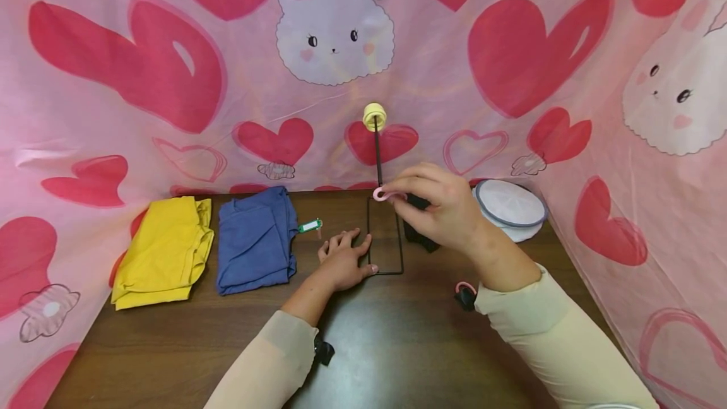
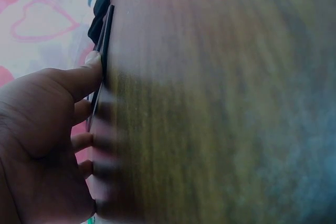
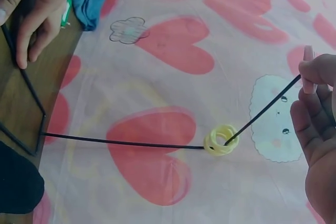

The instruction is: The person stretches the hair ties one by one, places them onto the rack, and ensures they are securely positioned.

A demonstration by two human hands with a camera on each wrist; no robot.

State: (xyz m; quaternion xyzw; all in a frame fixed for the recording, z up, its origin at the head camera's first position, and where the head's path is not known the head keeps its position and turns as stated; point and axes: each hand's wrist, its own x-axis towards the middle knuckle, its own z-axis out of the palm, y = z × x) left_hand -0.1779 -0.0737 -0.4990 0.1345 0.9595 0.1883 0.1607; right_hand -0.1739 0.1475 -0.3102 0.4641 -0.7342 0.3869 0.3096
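A black wire stand [image 1: 401,238] has a rectangular base on the table and a tall rod. Yellow rings [image 3: 220,140] hang in a bunch at the rod's upper bend. My left hand [image 1: 343,264] rests on the base's left side, fingers spread, thumb and index touching the wire. Between thumb and fingers, my right hand [image 1: 437,204] pinches a pink ring [image 1: 378,194] at the free end of the stand's arm. In the right wrist view that ring [image 3: 308,69] shows edge-on at the wire's tip; whether the wire passes through it I cannot tell.
Folded yellow cloth [image 1: 161,254] and folded blue cloth [image 1: 255,242] lie at the left, with a green tag [image 1: 310,226] beside the blue one. Black cloth [image 1: 421,235] lies right of the stand. A round white mesh item [image 1: 511,204] sits at back right, near the patterned curtain [image 1: 443,81].
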